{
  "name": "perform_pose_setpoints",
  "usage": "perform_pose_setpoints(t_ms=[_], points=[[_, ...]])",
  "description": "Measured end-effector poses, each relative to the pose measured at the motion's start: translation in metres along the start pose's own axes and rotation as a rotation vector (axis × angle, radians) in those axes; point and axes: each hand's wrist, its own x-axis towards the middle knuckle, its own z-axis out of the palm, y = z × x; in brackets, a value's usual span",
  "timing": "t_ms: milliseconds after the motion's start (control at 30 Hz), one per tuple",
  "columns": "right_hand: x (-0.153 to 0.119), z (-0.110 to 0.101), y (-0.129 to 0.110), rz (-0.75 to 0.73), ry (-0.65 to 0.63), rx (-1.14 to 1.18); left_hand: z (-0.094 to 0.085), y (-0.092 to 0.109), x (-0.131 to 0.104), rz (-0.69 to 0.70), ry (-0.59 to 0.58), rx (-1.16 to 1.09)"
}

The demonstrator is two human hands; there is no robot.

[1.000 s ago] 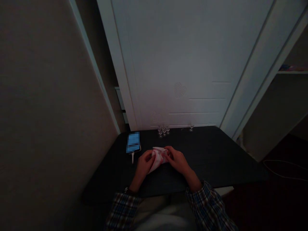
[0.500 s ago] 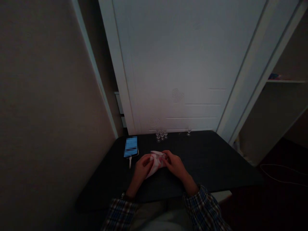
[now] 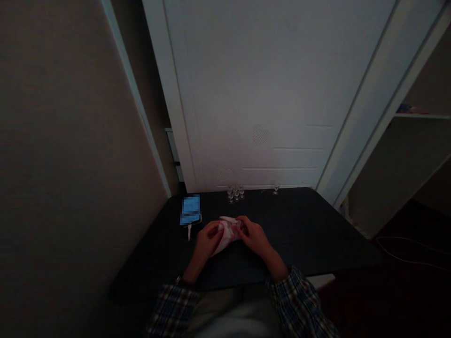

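Observation:
Between my two hands is a crumpled pink-and-white cloth [image 3: 228, 234], held just above the dark table. My left hand [image 3: 208, 237] pinches its left side, and a loose fold hangs below those fingers. On the other side my right hand [image 3: 254, 237] has its fingers closed on the cloth's right edge. Something small and clear may lie within the folds by the right fingers, but the dim light hides it. Beyond the hands, a cluster of several tiny stemmed glasses [image 3: 235, 193] stands at the table's back edge. A single stemmed glass [image 3: 276, 189] stands apart to their right.
A phone with a lit screen [image 3: 190, 210] lies at the table's left, a white cable [image 3: 189, 232] plugged into it. The dark table [image 3: 310, 230] meets a white panelled door [image 3: 282, 94] at the back. A beige wall [image 3: 77, 141] rises on the left.
The view has tilted slightly, so everything sits a little higher. Both hands keep their hold on the cloth, with only small finger shifts. The glasses and phone stay in place.

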Motion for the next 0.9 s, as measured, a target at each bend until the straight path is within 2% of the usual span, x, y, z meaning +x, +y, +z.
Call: perform_pose_setpoints(t_ms=[700,900], points=[[-0.002,-0.0005,0.0012,-0.024,0.031,0.015,0.0006,-0.0018,0.0013,-0.052,0.045,-0.028],[-0.0026,-0.0012,0.0011,-0.021,0.024,0.006,-0.0001,-0.005,0.0015,-0.038,0.019,-0.021]])
